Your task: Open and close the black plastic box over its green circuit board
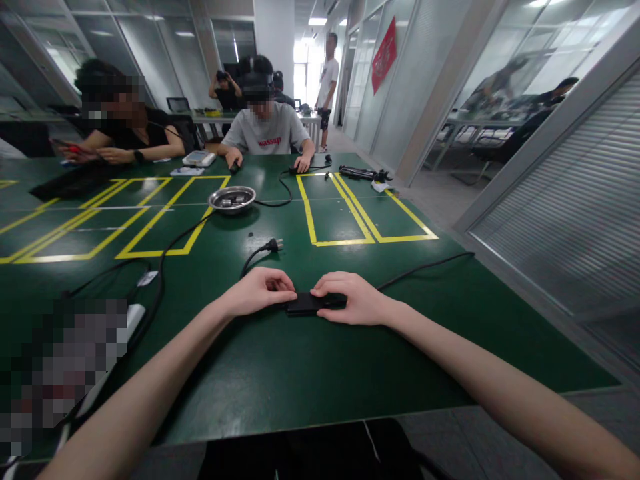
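A black power adapter (302, 305) lies on the green tabletop in front of me, between my two hands. My left hand (259, 291) is closed at its left end, fingertips touching the casing; whether they also pinch the cord there is hidden. Around the right end curl the thumb and fingers of my right hand (354, 298). A black cord (425, 269) runs from behind my right hand toward the table's right side. Just beyond my left hand rests a black plug (273, 245) with metal prongs, its cable passing down behind that hand.
A metal bowl (232, 199) with small metal parts stands farther back. Yellow tape outlines (345, 242) mark the green table (310, 373). At left lie a pixelated object with a white edge (131, 327) and loose cables. Across the table sit two people; one person's hand (303, 163) touches a black device.
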`<state>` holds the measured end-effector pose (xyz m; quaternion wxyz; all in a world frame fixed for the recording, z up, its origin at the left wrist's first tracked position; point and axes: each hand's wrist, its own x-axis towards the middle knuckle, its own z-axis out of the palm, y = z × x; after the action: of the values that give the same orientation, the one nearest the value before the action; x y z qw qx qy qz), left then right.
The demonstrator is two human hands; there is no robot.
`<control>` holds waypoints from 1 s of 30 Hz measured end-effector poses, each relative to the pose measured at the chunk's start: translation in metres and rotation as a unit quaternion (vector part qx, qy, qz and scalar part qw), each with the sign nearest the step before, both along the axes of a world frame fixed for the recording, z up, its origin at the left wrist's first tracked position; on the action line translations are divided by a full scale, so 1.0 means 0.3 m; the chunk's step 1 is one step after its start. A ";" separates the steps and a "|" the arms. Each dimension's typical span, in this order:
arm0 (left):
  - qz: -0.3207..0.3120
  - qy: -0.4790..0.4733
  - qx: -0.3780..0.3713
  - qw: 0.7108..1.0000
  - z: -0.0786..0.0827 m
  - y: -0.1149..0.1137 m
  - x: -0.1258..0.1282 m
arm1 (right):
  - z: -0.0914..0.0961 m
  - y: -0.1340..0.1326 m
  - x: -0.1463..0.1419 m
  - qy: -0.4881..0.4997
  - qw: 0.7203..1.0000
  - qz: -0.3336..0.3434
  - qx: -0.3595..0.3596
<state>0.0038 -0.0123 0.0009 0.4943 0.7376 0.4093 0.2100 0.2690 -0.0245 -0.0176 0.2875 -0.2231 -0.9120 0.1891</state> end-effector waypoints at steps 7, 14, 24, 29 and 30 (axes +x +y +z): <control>0.020 0.055 0.151 0.987 -0.020 -0.033 0.053 | -0.006 -0.002 -0.016 -0.017 1.000 -0.009 -0.007; 0.072 0.123 0.289 0.947 -0.057 -0.047 0.086 | -0.011 -0.009 -0.048 -0.026 0.999 -0.027 -0.021; -0.026 0.105 0.225 0.968 -0.005 -0.019 0.041 | 0.016 0.017 -0.017 -0.031 0.985 -0.073 -0.153; -0.048 0.094 0.203 0.973 0.006 -0.022 0.023 | 0.008 0.012 -0.024 -0.015 0.982 -0.088 -0.168; -0.048 0.096 0.203 0.973 0.005 -0.024 0.022 | 0.006 0.011 -0.026 -0.013 0.982 -0.091 -0.167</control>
<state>0.0105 -0.0195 0.0024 0.3022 0.8579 0.3683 0.1925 0.2613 -0.0211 -0.0157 0.2508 -0.3528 -0.8471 0.3085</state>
